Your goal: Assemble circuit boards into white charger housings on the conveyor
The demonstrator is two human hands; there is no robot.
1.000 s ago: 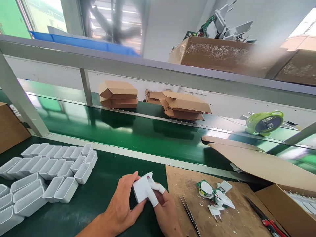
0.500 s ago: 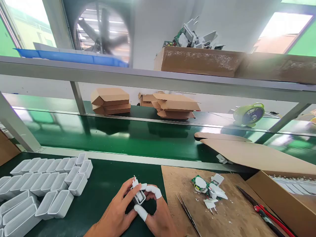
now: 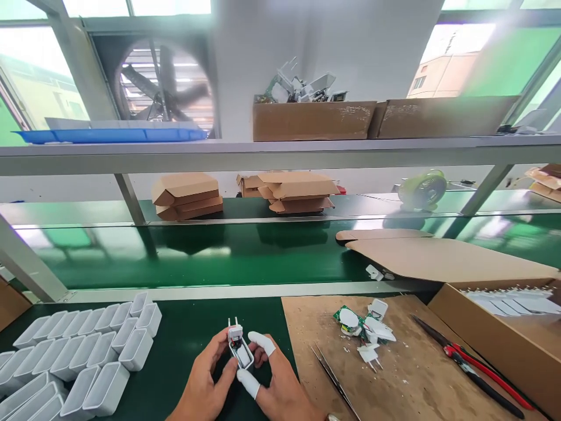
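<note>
A small white plug charger housing [image 3: 241, 348], with two prongs pointing away from me, is held over the dark green bench top. Its open side faces up and shows a hollow with small dark and red parts near the prong end. My left hand [image 3: 208, 374] grips it from the left between thumb and fingers. My right hand [image 3: 276, 374], with white finger covers on thumb and forefinger, steadies its right side and near end. The right fingertips beneath it are partly hidden.
White empty cases [image 3: 83, 351] stand in rows at left. At right, a brown board [image 3: 315, 318] carries tweezers [image 3: 333, 380], circuit boards with white pieces [image 3: 366, 327] and red-handled pliers [image 3: 468, 362]. A cardboard box [image 3: 495, 336] of white parts stands beyond. A shelf [image 3: 280, 156] crosses above.
My view has tilted up. The housing now shows its open inside and prongs more plainly. My right forefinger has moved off its top, and the white piece that stuck out there no longer shows.
</note>
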